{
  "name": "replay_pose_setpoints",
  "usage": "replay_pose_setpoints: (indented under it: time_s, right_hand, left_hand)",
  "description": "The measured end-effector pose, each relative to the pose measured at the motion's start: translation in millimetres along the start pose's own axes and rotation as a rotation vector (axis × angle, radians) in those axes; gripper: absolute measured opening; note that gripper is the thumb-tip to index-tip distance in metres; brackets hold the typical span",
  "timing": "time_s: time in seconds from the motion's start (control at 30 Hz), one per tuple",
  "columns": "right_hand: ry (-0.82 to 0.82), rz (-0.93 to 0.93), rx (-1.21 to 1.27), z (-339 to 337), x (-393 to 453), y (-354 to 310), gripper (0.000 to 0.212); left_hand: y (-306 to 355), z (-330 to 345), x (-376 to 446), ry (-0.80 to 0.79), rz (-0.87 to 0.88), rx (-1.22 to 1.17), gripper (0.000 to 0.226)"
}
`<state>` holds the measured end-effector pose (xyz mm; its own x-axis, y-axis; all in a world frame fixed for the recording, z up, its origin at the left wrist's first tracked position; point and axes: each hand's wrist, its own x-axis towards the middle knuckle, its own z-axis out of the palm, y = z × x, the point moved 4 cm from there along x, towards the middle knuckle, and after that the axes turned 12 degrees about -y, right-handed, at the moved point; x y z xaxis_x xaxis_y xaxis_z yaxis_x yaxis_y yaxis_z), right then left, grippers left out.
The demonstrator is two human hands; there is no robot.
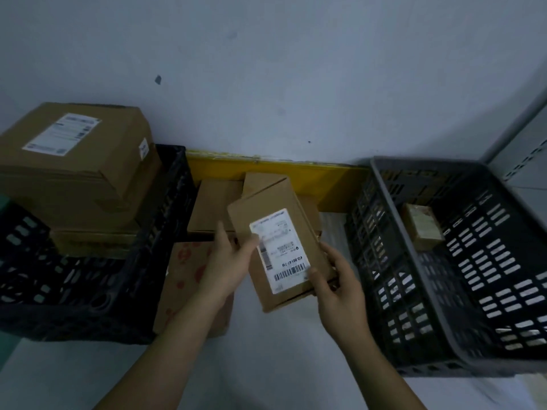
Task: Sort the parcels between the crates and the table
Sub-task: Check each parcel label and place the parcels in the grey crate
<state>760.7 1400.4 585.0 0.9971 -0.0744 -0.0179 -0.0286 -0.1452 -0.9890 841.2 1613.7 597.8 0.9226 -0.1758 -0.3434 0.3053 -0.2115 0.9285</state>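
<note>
A flat brown cardboard parcel (272, 211) with a white barcode label is held above the table between the two crates. My left hand (229, 261) grips its left edge, thumb on the label. My right hand (337, 279) grips its lower right corner. The black crate (154, 261) on the left holds a large labelled box (74, 167) stacked on another box. The grey crate (461, 335) on the right holds one small parcel (423, 229).
On the white table (266, 344) between the crates lie a brown box (216, 205) at the back and a carton with red print (183, 279) nearer me. A yellow strip (310, 176) runs along the wall. Metal shelving (524, 155) stands far right.
</note>
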Motion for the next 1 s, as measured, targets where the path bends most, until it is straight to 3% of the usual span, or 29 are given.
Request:
replay_pose_setpoints:
  time_s: [0.07, 0.13, 0.2, 0.27, 0.33, 0.37, 0.5, 0.6, 0.67, 0.77, 0.9, 1.0]
  right_hand:
    - [-0.043, 0.005, -0.033, -14, 9, -5, 0.044]
    - [-0.106, 0.045, -0.095, -26, 18, -15, 0.041]
    - [-0.187, 0.045, -0.214, -35, 28, -29, 0.037]
    - [-0.255, 0.006, -0.274, -39, 39, -45, 0.043]
    - [-0.281, -0.036, -0.247, -40, 49, -64, 0.049]
    - [-0.294, -0.065, -0.255, -40, 54, -72, 0.051]
    - [-0.261, -0.171, -0.409, -44, 63, -89, 0.049]
    - [-0.049, -0.192, -0.459, -59, 60, -81, 0.06]
    - [0.023, -0.184, -0.43, -64, 51, -71, 0.073]
    - [-0.104, -0.145, -0.414, -50, 32, -51, 0.069]
    - [-0.083, -0.134, -0.488, -43, 21, -43, 0.059]
    - [-0.073, -0.091, -0.482, -52, 15, -47, 0.061]
  left_hand:
    - [10, -17, -1, 0.171, 0.059, 0.326, 0.104]
    - [27, -22, -4, 0.27, 0.263, 0.68, 0.097]
    - [45, -11, -4, 0.119, 0.425, 0.993, 0.087]
    - [50, 4, 0, -0.17, 0.432, 1.064, 0.078]
    - [49, 14, 2, -0.402, 0.367, 0.925, 0.06]
    - [47, 17, 3, -0.445, 0.349, 0.847, 0.051]
    - [34, 12, 7, -0.379, 0.301, 0.611, 0.031]
    - [26, 5, 9, -0.27, 0.278, 0.369, 0.02]
    - [24, 1, 11, -0.143, 0.277, 0.165, 0.023]
    - [27, 5, 8, -0.023, 0.297, 0.003, 0.045]
    - [29, 20, 8, -0.023, 0.354, -0.074, 0.063]
    - [34, 33, 7, -0.045, 0.396, -0.116, 0.058]
